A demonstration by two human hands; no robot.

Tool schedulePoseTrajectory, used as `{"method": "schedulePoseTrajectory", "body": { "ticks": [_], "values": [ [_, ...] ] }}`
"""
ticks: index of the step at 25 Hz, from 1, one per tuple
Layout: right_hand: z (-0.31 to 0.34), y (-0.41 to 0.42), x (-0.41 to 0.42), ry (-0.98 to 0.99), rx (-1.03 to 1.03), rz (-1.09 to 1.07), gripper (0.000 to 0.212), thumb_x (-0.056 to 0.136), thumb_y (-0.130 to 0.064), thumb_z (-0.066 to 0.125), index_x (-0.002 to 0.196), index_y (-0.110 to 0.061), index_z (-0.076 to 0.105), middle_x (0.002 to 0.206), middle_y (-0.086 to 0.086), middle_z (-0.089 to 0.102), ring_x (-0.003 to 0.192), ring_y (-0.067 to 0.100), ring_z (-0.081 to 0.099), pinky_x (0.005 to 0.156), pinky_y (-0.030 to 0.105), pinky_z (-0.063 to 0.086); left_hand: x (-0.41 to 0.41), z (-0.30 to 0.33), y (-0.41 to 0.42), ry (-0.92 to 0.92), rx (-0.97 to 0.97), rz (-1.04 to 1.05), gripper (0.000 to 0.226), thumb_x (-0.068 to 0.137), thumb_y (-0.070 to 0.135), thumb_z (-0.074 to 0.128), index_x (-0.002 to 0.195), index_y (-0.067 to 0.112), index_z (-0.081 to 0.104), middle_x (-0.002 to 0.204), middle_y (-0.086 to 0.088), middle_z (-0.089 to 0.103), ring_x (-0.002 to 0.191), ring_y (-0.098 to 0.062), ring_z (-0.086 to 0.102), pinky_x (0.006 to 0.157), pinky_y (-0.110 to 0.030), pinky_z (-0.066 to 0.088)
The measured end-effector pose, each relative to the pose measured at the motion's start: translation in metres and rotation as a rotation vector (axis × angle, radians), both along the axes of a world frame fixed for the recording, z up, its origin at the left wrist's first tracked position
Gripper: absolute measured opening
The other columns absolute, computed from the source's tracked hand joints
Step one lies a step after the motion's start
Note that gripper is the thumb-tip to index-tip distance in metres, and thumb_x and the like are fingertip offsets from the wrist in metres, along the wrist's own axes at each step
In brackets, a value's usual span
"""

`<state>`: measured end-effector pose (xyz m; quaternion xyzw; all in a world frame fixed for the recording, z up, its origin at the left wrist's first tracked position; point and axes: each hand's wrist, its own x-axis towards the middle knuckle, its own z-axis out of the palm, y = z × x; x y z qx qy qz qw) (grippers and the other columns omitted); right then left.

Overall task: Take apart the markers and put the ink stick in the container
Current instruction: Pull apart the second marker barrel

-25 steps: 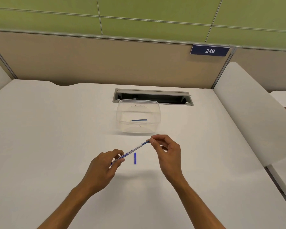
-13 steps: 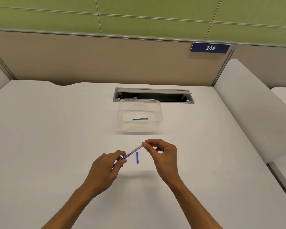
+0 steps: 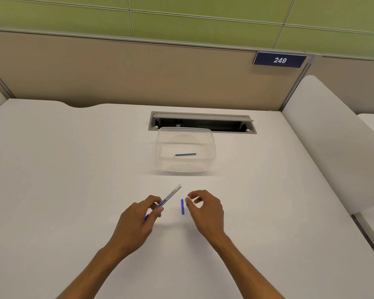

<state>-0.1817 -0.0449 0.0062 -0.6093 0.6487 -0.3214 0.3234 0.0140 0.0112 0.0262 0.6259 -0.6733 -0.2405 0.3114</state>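
Worktop [image 3: 73, 169] fills most of the view, white and flat, with a tan wall [image 3: 117, 72] at its far edge. A blue sign [image 3: 279, 60] on that wall reads 249. A long dark slot [image 3: 203, 124] is cut into the worktop near the back. Just in front of the slot sits a clear box [image 3: 212, 156] with its top open. One blue ink stick [image 3: 185, 154] lies flat inside the box.

The left hand [image 3: 138, 219] holds a marker [image 3: 168, 197] between thumb and fingers. The marker points up and away toward the box, and its far end has no cap. A bit of blue shows at its near end by the palm.

The right hand [image 3: 205, 208] holds nothing. Its fingers are loosely curled, with the thumb and first finger a little apart. Just beside its fingertips, between the two hands, a short blue stick [image 3: 182, 206] lies on the worktop, well apart from the box.
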Motion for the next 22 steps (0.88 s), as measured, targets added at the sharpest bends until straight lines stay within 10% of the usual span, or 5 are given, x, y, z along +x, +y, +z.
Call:
{"method": "schedulePoseTrajectory", "body": {
  "ticks": [7, 14, 22],
  "values": [
    [-0.033, 0.0, 0.014, 0.461, -0.005, 0.115, 0.031, 0.091, -0.05, 0.055, 0.097, -0.021, 0.066, 0.096, -0.007, 0.069, 0.086, 0.017, 0.063, 0.074, 0.029, 0.044, 0.002, 0.001, 0.001, 0.183, 0.034, 0.038, 0.004, 0.093, 0.034, 0.054, 0.095, 0.037, 0.056, 0.074, 0.012, 0.066, 0.074, -0.015, 0.061, 0.067, -0.033, 0.05],
    [-0.034, 0.0, 0.017, 0.519, 0.018, 0.126, 0.023, 0.095, -0.037, 0.05, 0.088, -0.019, 0.063, 0.088, -0.003, 0.069, 0.079, 0.02, 0.062, 0.068, 0.031, 0.041, 0.004, 0.006, -0.006, 0.362, 0.033, 0.144, 0.007, 0.095, 0.022, 0.056, 0.094, 0.028, 0.059, 0.075, 0.002, 0.069, 0.078, -0.016, 0.061, 0.074, -0.04, 0.047],
    [0.02, 0.0, 0.004, -0.41, 0.04, -0.02, 0.01, 0.089, -0.021, 0.067, 0.082, -0.026, 0.072, 0.075, -0.008, 0.075, 0.077, 0.005, 0.07, 0.071, 0.021, 0.053, 0.012, 0.007, -0.004, 0.338, 0.011, 0.159, 0.014, 0.094, 0.024, 0.057, 0.091, 0.038, 0.059, 0.077, 0.007, 0.068, 0.076, -0.01, 0.059, 0.062, -0.014, 0.04]
  ]
}}
